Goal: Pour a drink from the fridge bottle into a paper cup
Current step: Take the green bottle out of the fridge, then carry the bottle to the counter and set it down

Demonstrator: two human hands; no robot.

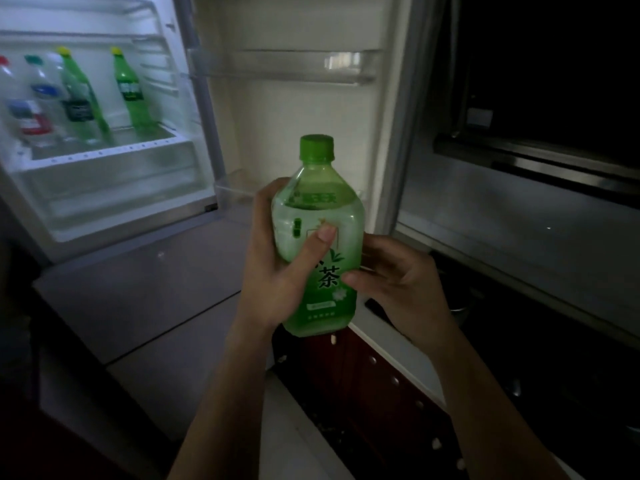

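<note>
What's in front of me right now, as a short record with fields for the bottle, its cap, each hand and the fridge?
Bottle: green plastic tea bottle, upright, in front of the fridge
Cap: green screw cap, on
Left: left hand grips the middle, thumb across the label
Right: right hand holds the lower side
Fridge: white fridge open, several bottles on its shelf
Paper cup: not in view

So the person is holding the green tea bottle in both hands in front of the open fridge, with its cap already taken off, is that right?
Not quite: the green cap is on the green tea bottle, as the head view shows. The rest holds: the left hand and the right hand both hold it in front of the open fridge.
</note>
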